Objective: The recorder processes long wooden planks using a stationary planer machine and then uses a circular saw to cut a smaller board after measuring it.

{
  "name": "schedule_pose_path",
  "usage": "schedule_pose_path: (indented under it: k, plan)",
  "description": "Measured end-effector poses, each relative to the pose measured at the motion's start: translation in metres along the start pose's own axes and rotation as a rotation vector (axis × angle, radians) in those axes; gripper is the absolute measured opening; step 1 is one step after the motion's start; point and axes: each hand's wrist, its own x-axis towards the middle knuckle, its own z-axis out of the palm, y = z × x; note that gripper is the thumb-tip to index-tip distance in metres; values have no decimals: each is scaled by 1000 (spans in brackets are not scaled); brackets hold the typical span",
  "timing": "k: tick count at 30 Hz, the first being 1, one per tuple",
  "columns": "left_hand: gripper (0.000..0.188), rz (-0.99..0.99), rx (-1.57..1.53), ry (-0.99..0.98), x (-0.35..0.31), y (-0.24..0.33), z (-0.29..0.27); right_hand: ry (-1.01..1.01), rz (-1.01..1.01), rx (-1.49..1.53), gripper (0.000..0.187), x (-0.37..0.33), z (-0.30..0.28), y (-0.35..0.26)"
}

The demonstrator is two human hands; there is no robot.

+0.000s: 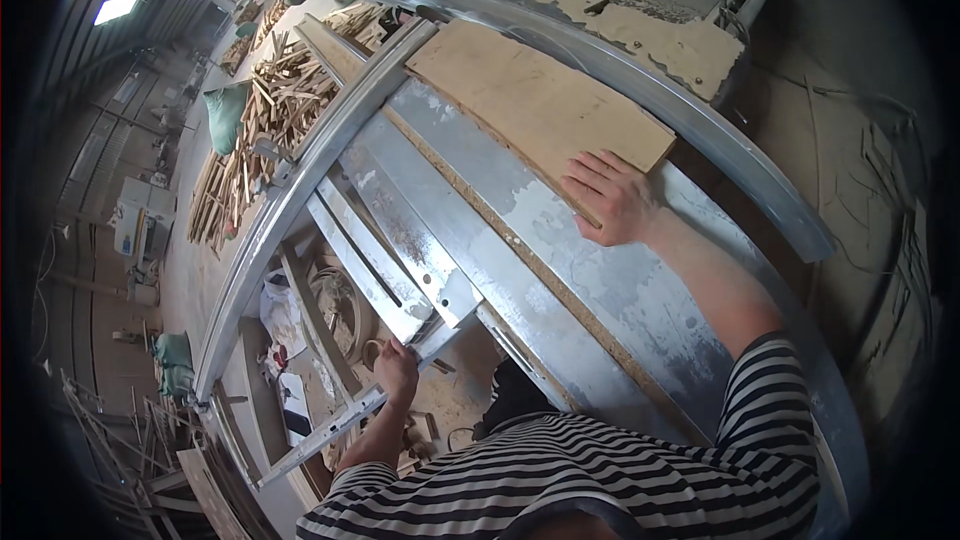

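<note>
A long wooden board [545, 90] lies on the grey metal table [585, 250] of a machine, worn pale in patches. My right hand [615, 198] grips its near edge close to the right end, fingers over the top and thumb lower down the side. My left hand [396, 372] is closed at the near end of a slotted metal plate [365, 265], beside the frame bar. What its fingers hold is too small to make out. A narrow groove full of sawdust [490, 225] runs along the table between the hands.
A curved metal rail [290, 190] borders the table's left side. Under the open frame lie wood scraps and a white bag [283, 305]. A large heap of wooden strips [275, 105] covers the floor at far left. A second, dust-covered metal surface [640, 30] stands beyond the board.
</note>
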Motion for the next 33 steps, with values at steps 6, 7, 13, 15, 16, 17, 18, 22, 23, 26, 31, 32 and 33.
schedule_pose_path:
  k: [6, 7, 13, 15, 16, 17, 18, 22, 23, 26, 31, 32, 33]
  plan:
    - [44, -18, 33, 8, 1, -4, 3, 9, -19, -13, 49, 0, 1, 0]
    - [45, -19, 6, 11, 1, -4, 4, 9, -15, -13, 49, 0, 1, 0]
    - [46, -22, 26, 21, 0, -4, 4, -5, -14, -46, 50, -1, 2, -2]
    - [46, -12, 21, 24, 0, -4, 4, -14, -3, -37, 51, -1, 3, -2]
    - [46, -16, 25, 20, 0, -4, 5, -16, -1, -36, 51, -2, 4, -2]
    - [46, -23, 35, 24, 0, -4, 5, -10, 0, -35, 51, -2, 4, -2]
    - [46, -16, 30, 15, 0, -3, 5, -7, -3, -39, 51, -2, 4, -2]
    - [45, -11, 24, 29, -2, -1, 4, 0, -4, -48, 51, -3, 5, -1]
    - [45, -13, 40, 39, -2, 0, 3, 1, -2, -45, 50, -3, 5, -1]
    - [45, -17, 35, 48, -3, 2, 2, 4, 0, -45, 50, -4, 6, -2]
    - [44, -32, 26, 22, -2, 2, 2, -1, 2, -45, 51, -3, 6, -2]
    - [43, -36, 34, 30, -1, 2, 2, -1, -8, -50, 52, -3, 6, -2]
    - [43, -27, 21, 21, -1, 1, 3, -2, -16, -56, 52, -4, 6, -1]
